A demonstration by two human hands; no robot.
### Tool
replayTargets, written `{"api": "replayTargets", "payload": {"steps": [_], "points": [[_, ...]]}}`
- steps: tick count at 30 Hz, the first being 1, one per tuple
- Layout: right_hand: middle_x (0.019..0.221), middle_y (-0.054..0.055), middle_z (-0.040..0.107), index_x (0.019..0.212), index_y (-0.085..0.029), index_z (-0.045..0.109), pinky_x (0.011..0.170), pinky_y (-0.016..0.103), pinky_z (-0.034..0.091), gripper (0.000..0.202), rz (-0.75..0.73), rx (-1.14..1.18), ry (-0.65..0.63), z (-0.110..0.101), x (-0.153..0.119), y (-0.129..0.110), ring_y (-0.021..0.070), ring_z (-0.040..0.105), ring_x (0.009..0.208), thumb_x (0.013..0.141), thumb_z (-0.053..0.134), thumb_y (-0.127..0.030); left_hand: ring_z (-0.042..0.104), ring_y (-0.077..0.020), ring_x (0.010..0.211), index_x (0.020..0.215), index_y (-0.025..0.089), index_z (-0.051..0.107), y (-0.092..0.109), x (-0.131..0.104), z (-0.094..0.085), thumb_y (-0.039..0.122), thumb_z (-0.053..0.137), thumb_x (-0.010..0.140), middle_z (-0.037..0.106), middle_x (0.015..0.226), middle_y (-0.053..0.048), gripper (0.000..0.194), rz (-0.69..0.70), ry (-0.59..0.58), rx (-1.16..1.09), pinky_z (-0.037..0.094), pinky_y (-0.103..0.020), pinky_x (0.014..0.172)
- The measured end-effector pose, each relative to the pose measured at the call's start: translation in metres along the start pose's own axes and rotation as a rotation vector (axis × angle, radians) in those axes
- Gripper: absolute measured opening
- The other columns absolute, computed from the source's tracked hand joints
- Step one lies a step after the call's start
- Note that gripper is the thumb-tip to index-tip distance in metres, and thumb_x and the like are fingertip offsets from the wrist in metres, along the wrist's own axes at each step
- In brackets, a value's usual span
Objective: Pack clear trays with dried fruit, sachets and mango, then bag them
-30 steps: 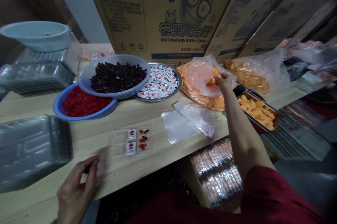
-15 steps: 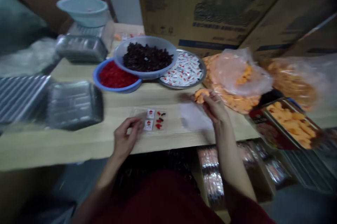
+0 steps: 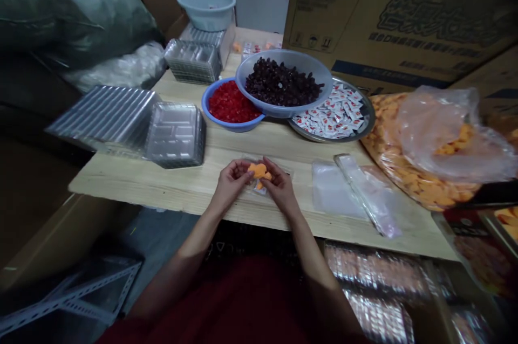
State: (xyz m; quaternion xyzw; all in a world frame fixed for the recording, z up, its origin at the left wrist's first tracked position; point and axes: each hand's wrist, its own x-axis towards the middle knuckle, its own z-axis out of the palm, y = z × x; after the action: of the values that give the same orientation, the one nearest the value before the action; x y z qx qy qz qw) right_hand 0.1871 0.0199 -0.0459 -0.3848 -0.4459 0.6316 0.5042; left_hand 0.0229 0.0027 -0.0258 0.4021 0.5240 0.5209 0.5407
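Close together above the table, my left hand (image 3: 231, 182) and my right hand (image 3: 280, 186) pinch several flat, rounded orange pieces (image 3: 258, 170) between fingers and thumbs. Their exact kind is unclear. Beneath them lies a small clear tray (image 3: 288, 172), mostly hidden by my hands and the pieces. Beyond it stand a blue bowl of red pieces (image 3: 234, 102), a clear bowl of dark pieces (image 3: 281, 84) and a metal tray of small white printed packets (image 3: 335, 109). To the right of my right hand are flat clear plastic bags (image 3: 338, 187).
Stacked clear compartment trays (image 3: 176, 133) sit on the table's left, with more trays (image 3: 194, 58) behind and a pale blue bowl (image 3: 207, 7). A large bag of orange pieces (image 3: 408, 155) occupies the right. Cardboard boxes (image 3: 388, 36) rise at the back; filled packs (image 3: 376, 268) lie below the table edge.
My right hand has come left from beside the bags, carrying orange pieces to the tray. My left hand has left the tray's side and now also grips them. The camera view has turned left.
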Motion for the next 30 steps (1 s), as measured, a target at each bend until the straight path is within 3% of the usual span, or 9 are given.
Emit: {"api": "replayTargets", "payload": {"steps": [6,9,14,19,22,27,30], "points": [[0.102,0.003,0.079,0.106,-0.026,0.077,0.089,0.038,0.059,0.040,0.073,0.008,0.206,-0.010,-0.008,0.002,0.0230,0.074,0.095,0.069,0.086,-0.039,0.062,-0.0147,0.078,0.108,0.018,0.065,-0.008,0.013,-0.009,0.032,0.068,0.086,0.069,0.094,-0.003,0.026,0.212,0.162,0.375,0.051,-0.029,0.075],[0.096,0.002,0.079,0.101,-0.026,0.076,0.085,0.037,0.060,0.037,0.089,0.033,0.233,-0.013,-0.011,0.000,0.0214,0.074,0.087,0.069,0.087,-0.041,0.063,-0.0168,0.083,0.108,0.018,0.066,-0.011,0.023,-0.013,0.026,0.063,0.088,0.070,0.098,-0.005,0.022,0.276,0.138,0.577,0.052,-0.032,0.081],[0.096,0.002,0.079,0.100,-0.025,0.077,0.081,0.031,0.060,0.037,0.095,0.077,0.248,-0.008,-0.014,-0.004,0.0179,0.073,0.085,0.069,0.088,-0.042,0.064,-0.0192,0.089,0.107,0.018,0.065,-0.013,0.036,-0.008,0.018,0.056,0.090,0.070,0.103,-0.007,0.019,0.293,0.058,0.716,0.053,-0.035,0.087],[0.096,0.002,0.079,0.104,-0.025,0.076,0.067,0.026,0.059,0.043,0.176,0.194,0.252,-0.005,-0.018,-0.004,0.0176,0.074,0.084,0.068,0.088,-0.045,0.057,-0.0289,0.115,0.116,0.015,0.067,-0.008,0.032,-0.003,0.016,0.051,0.094,0.064,0.119,-0.015,0.028,0.457,0.078,1.021,0.047,-0.046,0.103],[0.100,0.004,0.079,0.104,-0.025,0.075,0.069,0.028,0.060,0.044,0.207,0.269,0.267,-0.005,-0.018,-0.002,0.0189,0.074,0.088,0.067,0.088,-0.044,0.056,-0.0287,0.117,0.118,0.017,0.068,0.000,0.018,-0.001,0.025,0.057,0.095,0.064,0.122,-0.013,0.027,0.470,0.099,0.925,0.048,-0.044,0.102],[0.101,0.003,0.079,0.101,-0.025,0.073,0.080,0.031,0.061,0.042,0.147,0.301,0.303,0.010,-0.007,0.004,0.0184,0.074,0.093,0.067,0.088,-0.043,0.066,-0.0173,0.084,0.116,0.020,0.068,0.008,-0.004,0.012,0.041,0.065,0.093,0.072,0.102,-0.005,0.031,0.246,-0.112,0.503,0.052,-0.028,0.072],[0.109,0.005,0.079,0.109,-0.023,0.072,0.090,0.034,0.060,0.048,0.125,0.262,0.305,0.018,0.000,0.006,0.0201,0.074,0.100,0.068,0.087,-0.044,0.066,-0.0164,0.082,0.109,0.020,0.068,0.010,0.001,0.008,0.039,0.064,0.092,0.073,0.097,-0.003,0.026,0.232,-0.040,0.457,0.052,-0.028,0.075]]}}
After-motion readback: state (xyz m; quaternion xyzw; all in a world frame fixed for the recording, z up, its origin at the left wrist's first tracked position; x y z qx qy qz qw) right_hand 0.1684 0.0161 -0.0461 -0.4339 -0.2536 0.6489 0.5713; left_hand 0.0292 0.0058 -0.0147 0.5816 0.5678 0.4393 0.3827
